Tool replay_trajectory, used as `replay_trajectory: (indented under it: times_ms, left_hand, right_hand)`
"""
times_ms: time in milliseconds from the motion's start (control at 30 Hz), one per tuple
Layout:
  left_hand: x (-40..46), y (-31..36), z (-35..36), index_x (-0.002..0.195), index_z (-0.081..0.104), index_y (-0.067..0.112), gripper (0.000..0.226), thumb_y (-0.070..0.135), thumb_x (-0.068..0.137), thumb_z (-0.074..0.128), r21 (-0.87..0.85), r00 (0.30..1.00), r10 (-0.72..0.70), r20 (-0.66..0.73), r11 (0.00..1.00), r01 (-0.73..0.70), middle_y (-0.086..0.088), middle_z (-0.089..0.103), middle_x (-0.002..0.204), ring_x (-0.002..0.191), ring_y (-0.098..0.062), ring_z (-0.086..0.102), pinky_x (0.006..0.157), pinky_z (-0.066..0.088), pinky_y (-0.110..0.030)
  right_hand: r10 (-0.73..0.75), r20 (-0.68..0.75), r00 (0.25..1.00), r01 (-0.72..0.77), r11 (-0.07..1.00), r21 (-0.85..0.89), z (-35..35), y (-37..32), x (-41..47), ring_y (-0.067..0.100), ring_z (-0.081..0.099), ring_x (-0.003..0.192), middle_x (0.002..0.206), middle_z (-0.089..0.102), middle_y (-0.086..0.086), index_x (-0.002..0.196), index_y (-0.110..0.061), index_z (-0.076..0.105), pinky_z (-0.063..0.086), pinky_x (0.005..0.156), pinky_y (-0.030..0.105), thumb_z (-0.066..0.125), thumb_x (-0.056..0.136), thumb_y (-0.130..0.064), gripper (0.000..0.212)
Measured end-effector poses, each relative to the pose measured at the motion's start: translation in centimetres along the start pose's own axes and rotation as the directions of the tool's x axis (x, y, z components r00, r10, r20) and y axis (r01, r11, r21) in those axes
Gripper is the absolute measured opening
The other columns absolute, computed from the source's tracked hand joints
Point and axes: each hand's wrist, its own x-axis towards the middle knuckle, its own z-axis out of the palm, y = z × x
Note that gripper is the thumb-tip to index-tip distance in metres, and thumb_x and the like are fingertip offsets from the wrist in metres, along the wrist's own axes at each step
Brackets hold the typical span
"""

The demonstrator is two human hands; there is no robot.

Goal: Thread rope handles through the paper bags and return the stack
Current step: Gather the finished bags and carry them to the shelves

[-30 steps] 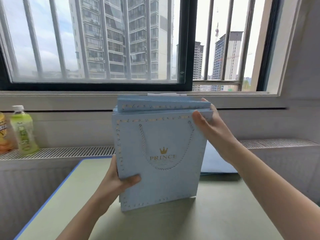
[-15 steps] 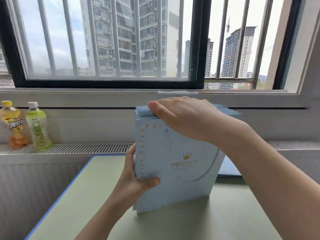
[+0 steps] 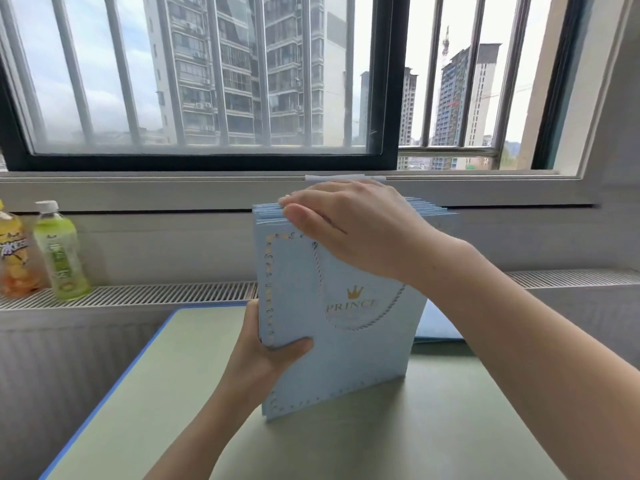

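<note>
A stack of flat light-blue paper bags point(image 3: 346, 368) stands upright on its bottom edge on the green table point(image 3: 173, 410). The front bag bears a gold crown, the word PRINCE and a white rope handle point(image 3: 320, 282) hanging down its face. My left hand point(image 3: 266, 355) grips the stack's lower left edge, thumb across the front. My right hand point(image 3: 349, 230) lies flat on top of the stack, fingers straight and pressing on the bags' upper edges.
Two drink bottles, a green one point(image 3: 60, 251) and a yellow one point(image 3: 14, 251), stand on the radiator grille at the left. A flat blue sheet point(image 3: 436, 323) lies on the table behind the stack. A barred window fills the wall beyond.
My right hand went from gripping the stack's right upper corner to lying flat on its top. The stack stays upright in my left hand.
</note>
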Motion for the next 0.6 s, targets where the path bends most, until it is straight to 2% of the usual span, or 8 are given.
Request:
replay_trajectory:
  times_ms: [67, 133, 267, 367, 467, 500, 533, 600]
  left_hand:
    - [0.0, 0.0, 0.0, 0.123, 0.044, 0.021, 0.083, 0.031, 0.05, 0.082, -0.013, 1.0, 0.003, -0.002, 1.0, -0.003, -0.003, 0.062, 0.115, 0.101, -0.017, 0.064, 0.076, 0.057, -0.032]
    - [0.0, 0.0, -0.2, 0.126, 0.042, 0.021, 0.088, 0.033, 0.049, 0.082, -0.021, 1.0, 0.008, 0.014, 1.0, -0.007, -0.005, 0.06, 0.118, 0.104, -0.017, 0.063, 0.075, 0.056, -0.031]
    - [-0.2, 0.0, -0.3, 0.123, 0.046, 0.023, 0.079, 0.028, 0.054, 0.083, -0.031, 0.999, -0.02, 0.025, 0.999, 0.02, -0.002, 0.062, 0.116, 0.103, -0.016, 0.064, 0.074, 0.056, -0.029]
    - [-0.3, 0.1, -0.3, 0.117, 0.052, 0.022, 0.061, 0.018, 0.061, 0.077, -0.067, 1.0, -0.023, -0.012, 0.998, 0.023, 0.002, 0.068, 0.108, 0.097, -0.017, 0.067, 0.07, 0.056, -0.026]
    - [0.0, -0.2, -0.6, 0.115, 0.056, 0.019, 0.057, 0.015, 0.061, 0.074, -0.127, 0.997, -0.042, -0.06, 0.991, 0.034, 0.002, 0.071, 0.103, 0.092, -0.019, 0.069, 0.066, 0.055, -0.024]
    - [0.1, -0.3, -0.8, 0.116, 0.056, 0.019, 0.058, 0.014, 0.061, 0.074, -0.146, 0.997, -0.051, -0.065, 0.988, 0.041, 0.001, 0.071, 0.104, 0.093, -0.02, 0.069, 0.066, 0.056, -0.025]
    - [0.2, -0.2, -1.1, 0.118, 0.056, 0.019, 0.06, 0.014, 0.061, 0.074, -0.156, 0.997, -0.061, -0.057, 0.986, 0.051, 0.0, 0.071, 0.106, 0.094, -0.021, 0.069, 0.067, 0.056, -0.027]
    - [0.3, -0.1, -1.6, 0.12, 0.054, 0.02, 0.061, 0.014, 0.062, 0.074, -0.158, 0.998, -0.066, -0.014, 0.985, 0.063, -0.001, 0.071, 0.108, 0.096, -0.023, 0.068, 0.068, 0.056, -0.027]
  right_hand:
    - [-0.024, 0.017, 1.0, 0.026, 0.993, -0.119, 0.2, -0.1, -0.5, 0.011, 0.046, 0.126, 0.138, 0.049, -0.015, 0.138, -0.031, 0.042, 0.035, 0.093, 0.03, 0.019, 0.096, -0.059, 0.055]
    - [-0.022, 0.055, 0.998, 0.031, 0.985, -0.171, 0.3, -0.3, -0.5, 0.014, 0.048, 0.124, 0.142, 0.044, -0.016, 0.142, -0.031, 0.035, 0.036, 0.085, 0.032, 0.02, 0.092, -0.063, 0.061]
    - [-0.033, 0.082, 0.996, 0.037, 0.998, -0.041, -0.5, 0.8, -0.3, 0.012, 0.047, 0.122, 0.141, 0.044, -0.018, 0.14, -0.036, 0.038, 0.035, 0.081, 0.031, 0.023, 0.091, -0.064, 0.059]
    - [0.064, -0.031, 0.997, -0.063, 0.998, 0.026, -0.3, 4.1, -1.6, 0.01, 0.047, 0.122, 0.134, 0.051, -0.016, 0.131, -0.033, 0.051, 0.034, 0.091, 0.03, 0.035, 0.089, -0.061, 0.053]
    - [0.273, -0.185, 0.944, -0.252, 0.959, 0.13, 1.7, 7.7, -4.1, 0.011, 0.039, 0.127, 0.135, 0.049, -0.011, 0.133, -0.025, 0.048, 0.027, 0.103, 0.031, 0.047, 0.083, -0.061, 0.062]
    - [0.375, -0.198, 0.906, -0.314, 0.906, 0.284, 2.6, 8.4, -5.0, 0.009, 0.039, 0.126, 0.133, 0.047, -0.011, 0.136, -0.024, 0.044, 0.029, 0.103, 0.029, 0.051, 0.078, -0.065, 0.072]
    - [0.482, -0.136, 0.866, -0.361, 0.789, 0.497, 3.5, 8.7, -5.9, 0.006, 0.04, 0.123, 0.13, 0.046, -0.014, 0.137, -0.026, 0.039, 0.034, 0.1, 0.022, 0.056, 0.069, -0.071, 0.084]
    - [0.52, 0.125, 0.845, -0.4, 0.46, 0.793, 5.5, 8.6, -7.3, 0.004, 0.05, 0.117, 0.125, 0.053, -0.015, 0.13, -0.029, 0.041, 0.045, 0.088, 0.016, 0.061, 0.05, -0.083, 0.098]
